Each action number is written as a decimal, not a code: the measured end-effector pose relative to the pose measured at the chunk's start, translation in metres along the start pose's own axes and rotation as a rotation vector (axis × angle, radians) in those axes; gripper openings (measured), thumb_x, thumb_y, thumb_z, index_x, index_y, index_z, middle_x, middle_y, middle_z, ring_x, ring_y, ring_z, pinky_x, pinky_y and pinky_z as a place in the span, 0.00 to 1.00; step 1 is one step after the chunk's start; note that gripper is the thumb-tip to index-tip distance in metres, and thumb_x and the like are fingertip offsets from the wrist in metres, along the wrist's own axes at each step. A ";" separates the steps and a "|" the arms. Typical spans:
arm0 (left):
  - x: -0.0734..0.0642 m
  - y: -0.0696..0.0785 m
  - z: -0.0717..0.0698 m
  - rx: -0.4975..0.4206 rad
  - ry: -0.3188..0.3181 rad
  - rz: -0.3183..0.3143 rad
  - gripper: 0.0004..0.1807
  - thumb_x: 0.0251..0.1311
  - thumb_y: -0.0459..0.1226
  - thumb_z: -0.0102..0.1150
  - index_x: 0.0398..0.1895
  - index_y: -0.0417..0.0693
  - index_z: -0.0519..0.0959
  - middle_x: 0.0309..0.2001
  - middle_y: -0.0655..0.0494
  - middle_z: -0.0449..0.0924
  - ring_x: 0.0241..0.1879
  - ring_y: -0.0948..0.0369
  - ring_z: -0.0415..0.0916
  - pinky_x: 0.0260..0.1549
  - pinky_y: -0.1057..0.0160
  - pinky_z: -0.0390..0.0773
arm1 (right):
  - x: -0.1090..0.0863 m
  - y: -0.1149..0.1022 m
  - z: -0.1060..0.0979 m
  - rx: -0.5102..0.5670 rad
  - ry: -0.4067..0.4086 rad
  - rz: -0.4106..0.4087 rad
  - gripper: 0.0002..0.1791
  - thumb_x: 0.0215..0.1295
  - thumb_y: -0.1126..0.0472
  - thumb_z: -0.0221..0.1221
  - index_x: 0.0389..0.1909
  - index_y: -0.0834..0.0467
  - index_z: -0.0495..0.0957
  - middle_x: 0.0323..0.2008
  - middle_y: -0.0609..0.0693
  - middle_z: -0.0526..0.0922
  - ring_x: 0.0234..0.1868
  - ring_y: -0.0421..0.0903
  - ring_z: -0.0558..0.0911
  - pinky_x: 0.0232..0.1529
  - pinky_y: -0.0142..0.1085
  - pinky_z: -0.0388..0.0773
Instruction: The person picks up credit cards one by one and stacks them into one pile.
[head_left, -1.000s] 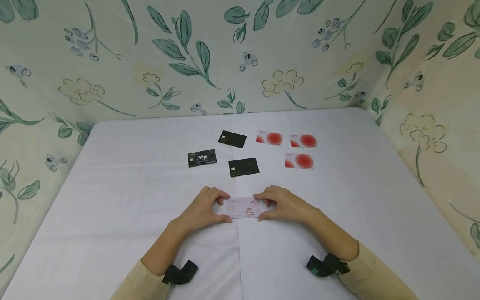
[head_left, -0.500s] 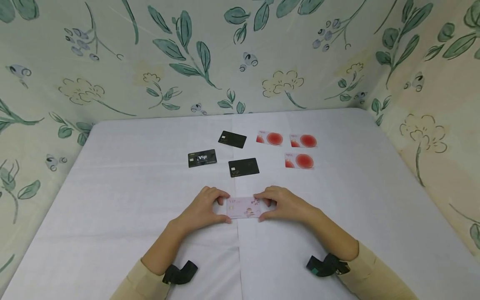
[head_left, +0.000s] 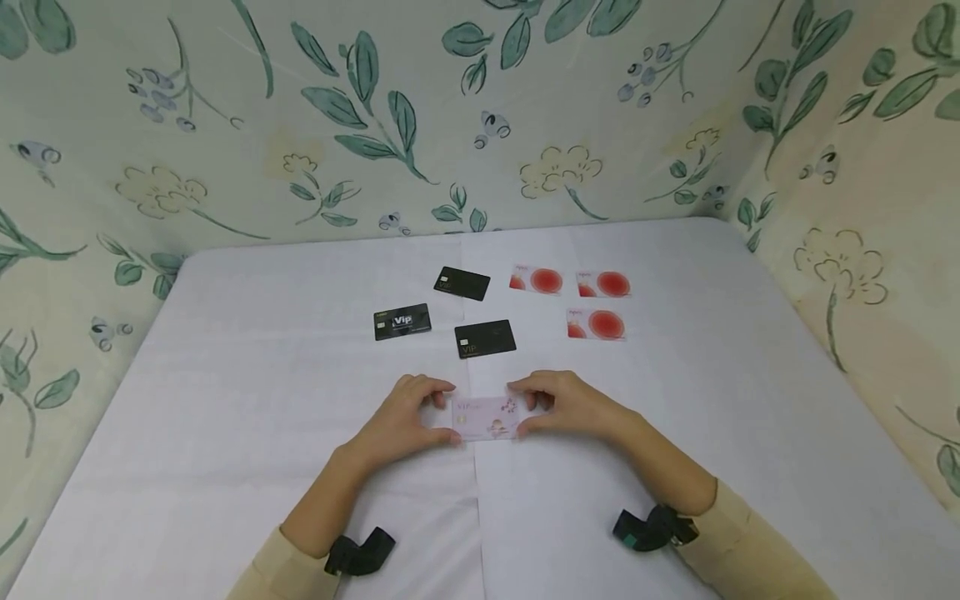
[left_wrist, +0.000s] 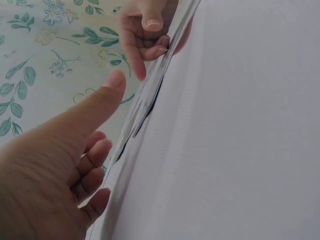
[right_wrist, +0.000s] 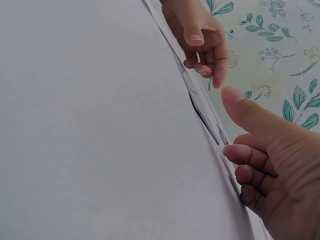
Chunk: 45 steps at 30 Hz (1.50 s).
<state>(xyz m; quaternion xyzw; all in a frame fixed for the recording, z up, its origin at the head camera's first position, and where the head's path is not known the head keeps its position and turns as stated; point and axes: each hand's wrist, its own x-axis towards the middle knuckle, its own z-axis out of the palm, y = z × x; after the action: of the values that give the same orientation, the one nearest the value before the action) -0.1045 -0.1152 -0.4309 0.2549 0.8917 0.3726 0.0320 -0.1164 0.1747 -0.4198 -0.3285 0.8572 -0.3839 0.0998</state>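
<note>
A pale pink card (head_left: 485, 418) marked VIP, with a floral print, lies on the white tabletop between the two hands in the head view. My left hand (head_left: 408, 421) is at its left end, the thumb by the lower corner and the index finger a little beyond the upper one. At the opposite end, my right hand (head_left: 573, 406) mirrors this pose. In the left wrist view the left hand (left_wrist: 55, 170) has its thumb apart from loosely bent fingers. The right wrist view shows the right hand (right_wrist: 280, 165) likewise. No card is discernible between fingers there.
Beyond the hands lie three black cards, the nearest black card (head_left: 486, 339) just above the pink one. Three cards with red circles, one red-circle card (head_left: 596, 324) nearest, lie to their right. A leaf-patterned cloth (head_left: 420, 108) rises behind the white table (head_left: 225, 375).
The fingertips have lifted slightly off the pink card's corners, which they touched before. The pink card keeps its place among the others. The head view has shifted slightly.
</note>
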 end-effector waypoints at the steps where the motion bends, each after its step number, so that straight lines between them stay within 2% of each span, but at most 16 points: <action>1: 0.000 0.000 0.000 0.000 0.018 0.004 0.35 0.37 0.46 0.77 0.52 0.46 0.77 0.36 0.66 0.71 0.42 0.64 0.63 0.44 0.62 0.68 | 0.000 0.000 -0.001 0.000 0.005 -0.005 0.30 0.48 0.54 0.72 0.52 0.63 0.79 0.30 0.45 0.77 0.30 0.39 0.72 0.32 0.29 0.72; 7: 0.000 0.001 -0.002 0.028 0.112 0.018 0.37 0.36 0.45 0.78 0.54 0.47 0.76 0.36 0.64 0.71 0.41 0.62 0.63 0.43 0.62 0.68 | 0.001 0.004 -0.005 -0.011 0.037 -0.033 0.30 0.47 0.59 0.72 0.52 0.65 0.78 0.30 0.47 0.78 0.29 0.40 0.73 0.32 0.28 0.73; 11: 0.001 0.003 -0.004 0.022 0.135 0.011 0.39 0.36 0.46 0.78 0.56 0.47 0.75 0.37 0.63 0.72 0.42 0.62 0.65 0.43 0.60 0.69 | 0.001 0.004 -0.006 -0.015 0.078 -0.041 0.31 0.46 0.60 0.73 0.53 0.65 0.77 0.30 0.48 0.78 0.29 0.42 0.73 0.32 0.29 0.72; 18: 0.004 0.004 -0.006 0.023 0.105 -0.041 0.45 0.37 0.48 0.77 0.63 0.47 0.70 0.42 0.60 0.74 0.45 0.59 0.69 0.47 0.55 0.70 | 0.002 0.005 -0.011 -0.044 0.165 -0.024 0.36 0.44 0.59 0.74 0.57 0.63 0.74 0.33 0.47 0.78 0.31 0.44 0.72 0.32 0.31 0.72; 25: 0.014 -0.001 -0.008 0.016 0.129 -0.038 0.47 0.37 0.46 0.77 0.64 0.45 0.68 0.42 0.56 0.74 0.44 0.57 0.69 0.46 0.55 0.71 | 0.006 0.007 -0.015 -0.099 0.253 0.023 0.37 0.44 0.57 0.74 0.58 0.61 0.75 0.35 0.48 0.77 0.34 0.43 0.72 0.35 0.33 0.73; 32: 0.026 -0.006 -0.009 -0.001 0.124 -0.044 0.47 0.38 0.46 0.76 0.65 0.44 0.67 0.43 0.55 0.74 0.42 0.57 0.67 0.44 0.56 0.70 | 0.012 0.013 -0.018 -0.112 0.273 0.056 0.38 0.44 0.57 0.74 0.58 0.62 0.74 0.37 0.52 0.78 0.36 0.45 0.75 0.39 0.35 0.75; 39: 0.038 -0.009 -0.012 -0.005 0.100 -0.079 0.47 0.41 0.48 0.75 0.66 0.43 0.66 0.42 0.54 0.74 0.38 0.58 0.64 0.40 0.59 0.66 | 0.023 0.015 -0.023 -0.139 0.281 0.040 0.38 0.44 0.57 0.74 0.58 0.66 0.73 0.36 0.53 0.79 0.35 0.47 0.74 0.38 0.36 0.74; 45: 0.049 -0.015 -0.011 0.019 0.071 -0.107 0.47 0.42 0.50 0.74 0.66 0.44 0.65 0.43 0.56 0.73 0.37 0.59 0.63 0.39 0.61 0.66 | 0.030 0.016 -0.030 -0.134 0.259 0.109 0.39 0.46 0.56 0.73 0.60 0.63 0.72 0.38 0.52 0.78 0.36 0.46 0.74 0.38 0.34 0.73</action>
<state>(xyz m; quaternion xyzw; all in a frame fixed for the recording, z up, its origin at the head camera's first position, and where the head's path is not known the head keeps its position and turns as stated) -0.1564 -0.1084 -0.4267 0.1938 0.9082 0.3706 0.0177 -0.1598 0.1812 -0.4087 -0.2352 0.9032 -0.3589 -0.0131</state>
